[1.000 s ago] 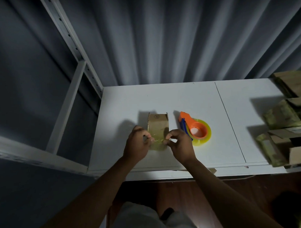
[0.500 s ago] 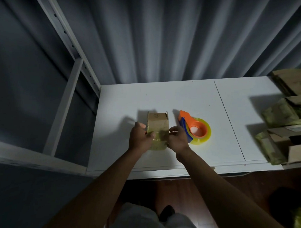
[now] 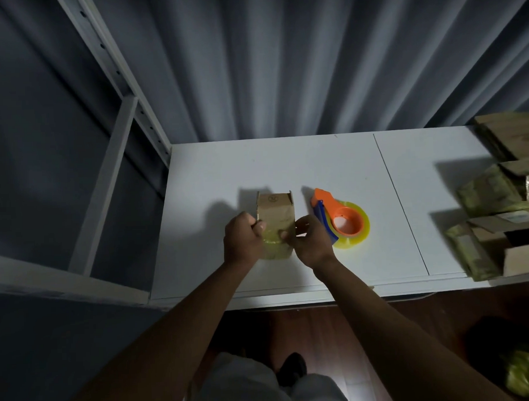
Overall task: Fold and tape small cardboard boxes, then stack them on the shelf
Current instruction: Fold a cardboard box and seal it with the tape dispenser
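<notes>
The fingers [image 3: 284, 234] of the right hand [image 3: 311, 242] pinch at the near end of the small box [image 3: 277, 212], and the left hand [image 3: 242, 241] has its thumb and curled fingers clamped on the box's other side; both seem to be pressing down a yellowish strip of tape [image 3: 274, 248] that wraps that end. The box lies on the white worktop [image 3: 331, 165], its far end open with flaps standing up. Just to the right of the box sits the orange tape dispenser [image 3: 343, 220], almost touching the right hand. Well to the right of the box, at the worktop's edge, other boxes [image 3: 497, 198] are piled, some already wrapped in tape. To the left of the box stands the shelf frame [image 3: 115, 163].

To do this step well, I'd say rub the tape flat from the middle outward, round each corner, keeping the box pinned so it does not slide. The far flaps look not yet closed.
</notes>
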